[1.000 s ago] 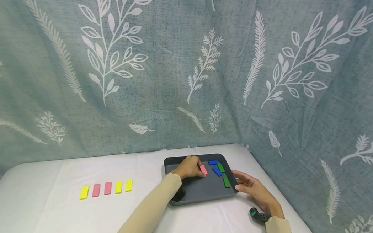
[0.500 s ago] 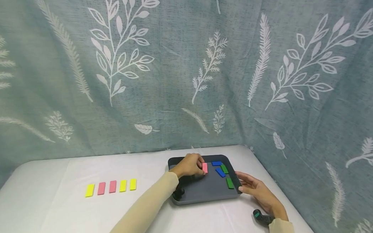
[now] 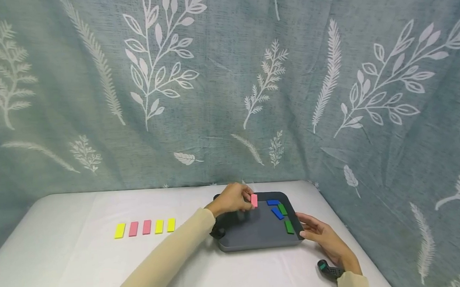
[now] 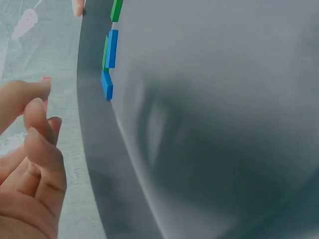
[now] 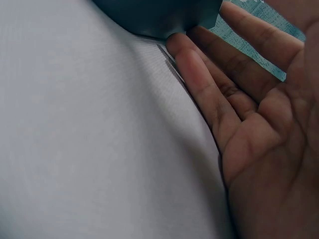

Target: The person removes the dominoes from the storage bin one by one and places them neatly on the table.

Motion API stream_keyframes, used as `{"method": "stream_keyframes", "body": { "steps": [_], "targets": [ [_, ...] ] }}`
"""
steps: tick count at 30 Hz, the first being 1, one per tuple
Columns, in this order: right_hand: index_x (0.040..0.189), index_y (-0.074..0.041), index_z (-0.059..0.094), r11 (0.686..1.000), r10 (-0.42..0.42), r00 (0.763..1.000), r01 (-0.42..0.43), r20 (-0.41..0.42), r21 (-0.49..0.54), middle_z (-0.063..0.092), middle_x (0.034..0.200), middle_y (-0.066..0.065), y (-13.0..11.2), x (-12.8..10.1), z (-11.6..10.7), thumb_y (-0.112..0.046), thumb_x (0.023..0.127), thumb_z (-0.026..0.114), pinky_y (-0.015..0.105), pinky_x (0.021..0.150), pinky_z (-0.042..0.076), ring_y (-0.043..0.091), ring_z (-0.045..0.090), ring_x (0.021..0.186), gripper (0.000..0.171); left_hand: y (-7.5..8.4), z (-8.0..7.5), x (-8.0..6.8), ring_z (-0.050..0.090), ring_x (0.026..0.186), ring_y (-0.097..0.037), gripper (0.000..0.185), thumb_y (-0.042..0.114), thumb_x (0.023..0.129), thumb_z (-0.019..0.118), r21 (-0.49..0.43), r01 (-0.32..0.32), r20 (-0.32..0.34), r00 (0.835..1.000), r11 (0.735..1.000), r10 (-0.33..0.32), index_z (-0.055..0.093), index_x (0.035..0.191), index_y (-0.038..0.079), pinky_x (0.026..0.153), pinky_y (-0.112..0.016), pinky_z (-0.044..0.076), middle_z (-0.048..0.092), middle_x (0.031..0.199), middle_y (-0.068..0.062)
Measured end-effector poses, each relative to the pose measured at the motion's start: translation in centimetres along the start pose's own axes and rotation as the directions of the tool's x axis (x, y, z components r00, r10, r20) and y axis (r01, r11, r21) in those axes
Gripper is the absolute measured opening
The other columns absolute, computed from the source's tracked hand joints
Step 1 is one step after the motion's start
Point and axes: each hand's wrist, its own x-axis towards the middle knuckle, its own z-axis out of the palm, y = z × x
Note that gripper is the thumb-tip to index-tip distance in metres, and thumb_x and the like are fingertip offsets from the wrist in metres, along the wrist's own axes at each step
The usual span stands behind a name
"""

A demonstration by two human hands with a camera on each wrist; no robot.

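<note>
My left hand [image 3: 233,200] pinches a small pink rectangular tile [image 3: 254,200] between thumb and fingertips, raised over the far part of a dark grey tray [image 3: 255,238]. In the left wrist view, the left hand's curled fingers mostly hide the tile. Inside the tray's right side lie two blue tiles [image 3: 278,213] and two green tiles [image 3: 289,227]. My right hand [image 3: 324,238] is at the tray's right wall. Its fairly straight fingers [image 5: 199,74] touch the tray's outer side in the right wrist view, low near the white cloth.
Left of the tray, a row of yellow tiles [image 3: 120,231] and pink tiles [image 3: 147,227] lies on the white-covered table [image 3: 80,275]. A leaf-patterned curtain [image 3: 219,96] hangs behind the table and along its right side.
My left hand has lifted the pink tile up from the tray's floor. The head view has turned slightly left, shifting everything rightward. The right hand stays at the tray.
</note>
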Motion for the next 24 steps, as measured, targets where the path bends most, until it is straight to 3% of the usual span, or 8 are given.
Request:
{"method": "stream_keyframes", "body": {
  "steps": [9,18,24],
  "targets": [
    [0.157,-0.012,0.043,1.0,-0.003,1.0,0.003,0.004,0.006,0.045,0.157,0.013,-0.1,-0.1,0.2,-0.018,0.098,0.073,0.025,0.099,0.047,0.02,0.056,0.127,0.066,-0.2,-2.4,-2.5,0.066,0.07,-0.01,0.043,0.017,0.081,0.088,0.068,-0.106,-0.015,0.994,0.992,0.107,0.07,0.119,0.008,0.067,-0.028,0.055,0.071,0.097,0.002],
    [0.158,-0.012,0.041,1.0,0.001,1.0,-0.001,0.008,0.011,0.041,0.159,0.014,-0.1,-0.4,0.5,-0.017,0.098,0.072,0.025,0.099,0.048,0.019,0.056,0.127,0.067,-1.9,-5.2,-6.9,0.061,0.065,-0.011,0.04,0.019,0.084,0.087,0.093,-0.139,-0.012,0.99,0.986,0.141,0.069,0.118,0.009,0.064,-0.027,0.051,0.071,0.095,0.001],
    [0.157,-0.01,0.041,1.0,-0.015,1.0,0.015,0.008,0.009,0.043,0.157,0.016,-0.3,0.0,0.3,-0.016,0.099,0.071,0.023,0.098,0.046,0.016,0.057,0.125,0.066,-3.1,-7.6,-10.3,0.059,0.063,-0.008,0.04,0.019,0.084,0.086,0.18,-0.155,-0.05,0.985,0.971,0.166,0.069,0.119,0.01,0.066,-0.027,0.048,0.072,0.094,0.002]
  ]
}}
